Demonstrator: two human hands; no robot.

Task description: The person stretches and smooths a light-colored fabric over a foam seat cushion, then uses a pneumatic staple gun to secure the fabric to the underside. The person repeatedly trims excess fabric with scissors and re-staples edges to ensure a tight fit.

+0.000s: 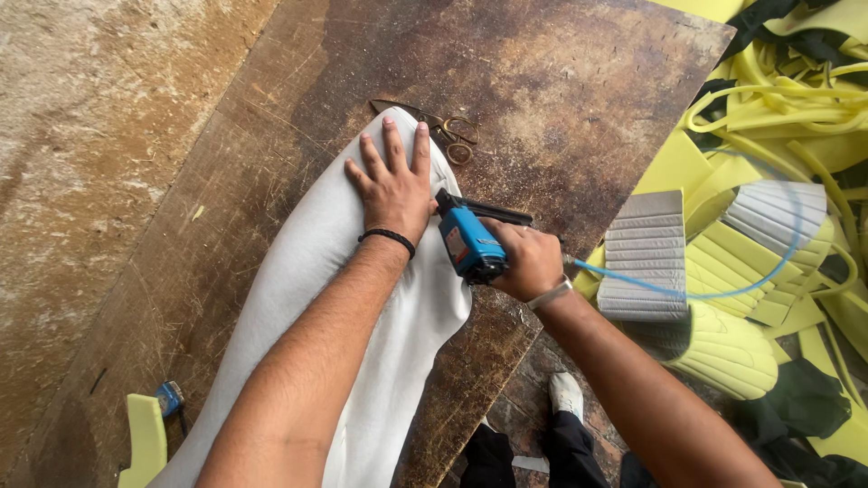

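— Head view: what are the two hands doing?

— The left hand (pixel 391 187) lies flat, fingers (pixel 396 145) spread open, pressing down on a white padded fabric piece (pixel 316 280) that stretches along the worn wooden desk (pixel 561 99). A black band sits on that wrist. The right hand (pixel 527 262) has its fingers closed around the grip of a blue pneumatic stapler (pixel 468 242), whose black nose points at the fabric's edge just beside the left hand.

— Anything attached to the tool?

— A thin blue air hose (pixel 723 294) runs from it, off to the right, over grey quilted panels (pixel 646 258) and a heap of yellow foam offcuts (pixel 778 99).

— What else is on the desk?

— A pair of scissors (pixel 448 136) lies just beyond the left fingertips, partly under the fabric's far end. Near the lower left corner sit a small blue object (pixel 168 396), too small to identify, and a yellow foam piece (pixel 145 438).
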